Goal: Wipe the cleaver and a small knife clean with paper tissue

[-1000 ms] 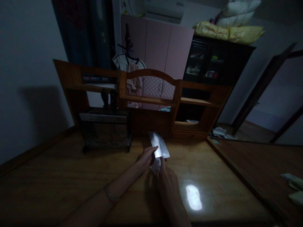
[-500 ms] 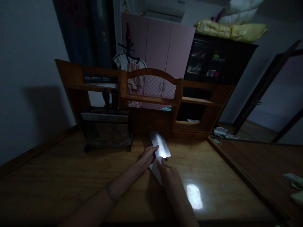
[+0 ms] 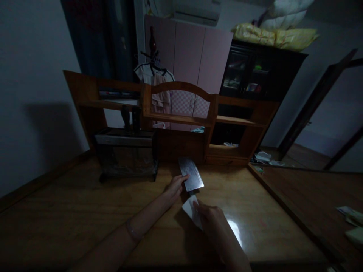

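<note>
A cleaver (image 3: 192, 174) with a broad, shiny metal blade is held over the wooden tabletop, its blade pointing away from me. My left hand (image 3: 176, 186) is closed on the blade's left edge, thumb on top of the flat face. A short dark piece of the handle shows below the blade. A white cloth or paper wipe (image 3: 193, 210) covers the rest of the handle area. My right hand (image 3: 208, 213) pinches that wipe from the right, its fingers partly hidden beneath it.
On the wooden tabletop (image 3: 136, 204), a dark knife holder (image 3: 126, 155) stands at left with black handles rising from its top. A wooden shelf unit (image 3: 181, 121) runs along the back. A raised edge (image 3: 280, 204) borders the right side.
My right hand has slid down and right with the white wipe, away from the blade's lower edge, baring some dark handle. My left hand keeps its grip on the blade.
</note>
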A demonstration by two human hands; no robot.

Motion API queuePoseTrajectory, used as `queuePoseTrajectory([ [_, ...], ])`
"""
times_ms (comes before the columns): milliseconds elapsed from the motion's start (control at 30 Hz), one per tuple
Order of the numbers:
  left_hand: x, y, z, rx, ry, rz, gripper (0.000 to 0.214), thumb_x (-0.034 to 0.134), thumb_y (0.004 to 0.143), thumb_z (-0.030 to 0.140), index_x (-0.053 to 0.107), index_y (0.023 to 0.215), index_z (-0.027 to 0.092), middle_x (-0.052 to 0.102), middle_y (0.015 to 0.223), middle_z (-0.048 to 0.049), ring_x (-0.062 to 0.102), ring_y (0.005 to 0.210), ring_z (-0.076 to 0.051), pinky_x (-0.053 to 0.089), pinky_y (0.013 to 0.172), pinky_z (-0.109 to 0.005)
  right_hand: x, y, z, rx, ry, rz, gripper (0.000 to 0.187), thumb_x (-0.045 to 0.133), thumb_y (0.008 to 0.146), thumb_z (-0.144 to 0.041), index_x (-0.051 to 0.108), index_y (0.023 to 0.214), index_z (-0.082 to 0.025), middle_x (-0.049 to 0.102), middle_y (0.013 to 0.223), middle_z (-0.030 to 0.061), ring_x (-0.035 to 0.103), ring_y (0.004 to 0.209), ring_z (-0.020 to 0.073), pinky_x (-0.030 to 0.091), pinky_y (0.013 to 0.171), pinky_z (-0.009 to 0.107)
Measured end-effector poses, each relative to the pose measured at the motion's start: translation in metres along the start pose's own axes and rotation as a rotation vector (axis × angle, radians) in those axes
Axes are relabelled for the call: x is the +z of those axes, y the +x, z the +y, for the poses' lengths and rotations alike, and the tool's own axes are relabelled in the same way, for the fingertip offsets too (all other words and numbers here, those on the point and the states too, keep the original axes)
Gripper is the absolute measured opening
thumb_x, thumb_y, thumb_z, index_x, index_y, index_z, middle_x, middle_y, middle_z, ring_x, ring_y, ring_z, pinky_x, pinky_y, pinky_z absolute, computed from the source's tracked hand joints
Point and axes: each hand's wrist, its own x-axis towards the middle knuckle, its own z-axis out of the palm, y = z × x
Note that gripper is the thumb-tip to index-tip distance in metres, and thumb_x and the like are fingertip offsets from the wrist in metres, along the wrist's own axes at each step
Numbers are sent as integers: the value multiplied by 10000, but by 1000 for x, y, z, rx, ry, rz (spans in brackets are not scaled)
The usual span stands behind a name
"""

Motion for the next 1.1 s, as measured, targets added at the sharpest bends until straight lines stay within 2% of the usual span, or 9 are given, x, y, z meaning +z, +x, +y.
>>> queuePoseTrajectory([
  [100,-1,0,0,14,0,-9,231,789,634,264,687,762,100,701,785,-80,632,666,-155,486,649,-253,-3,-5,2,23,94,1,325,400,908,-181,706,1015,-205,730,763,53,682,661,169,391,538,185],
  [200,-1,-1,1,31,-3,-27,236,787,642,264,694,783,99,704,813,-87,634,689,-154,483,658,-248,-7,-11,3,81,128,9,297,444,862,-159,739,858,-200,723,694,37,676,626,170,352,493,191],
  [267,-2,-2,1,37,-7,-37,241,787,646,263,696,792,94,704,834,-93,636,704,-155,484,665,-248,-10,-15,3,118,172,26,282,472,825,-150,750,830,-195,733,712,42,677,637,176,371,507,195],
  [433,-2,1,-2,39,-29,-9,263,788,643,251,688,818,82,703,859,-105,647,721,-166,492,683,-259,-12,-16,3,226,325,229,279,486,809,-176,742,918,-188,744,888,70,685,808,209,473,687,243],
  [600,-4,4,-2,11,-72,1,244,768,664,226,672,835,80,703,845,-103,659,722,-167,497,706,-256,0,0,1,232,343,334,345,436,845,-188,684,1082,-158,728,932,93,671,788,210,479,671,268],
  [700,-3,2,2,-39,-93,-10,228,743,689,214,666,858,82,705,852,-115,669,708,-188,510,686,-280,9,10,-5,200,350,332,399,421,831,-147,635,1168,-140,722,920,98,662,773,199,479,664,261],
  [833,-1,0,6,-105,-115,9,168,715,713,197,655,826,88,701,764,-103,662,613,-194,513,600,-293,16,18,-14,121,374,285,479,429,754,-58,621,1184,-144,718,908,89,659,771,175,479,670,232],
  [967,2,-2,8,-131,-161,41,97,672,748,167,652,817,102,705,747,-86,671,621,-181,526,634,-282,18,17,-15,91,335,241,499,415,733,-20,638,1167,-124,720,839,101,661,718,170,465,639,215],
  [1100,6,-7,14,-156,-199,65,95,635,783,173,657,833,96,712,748,-87,677,629,-179,539,660,-285,17,8,-12,90,278,201,494,408,752,-17,641,1171,-136,730,866,115,673,705,173,457,637,215],
])
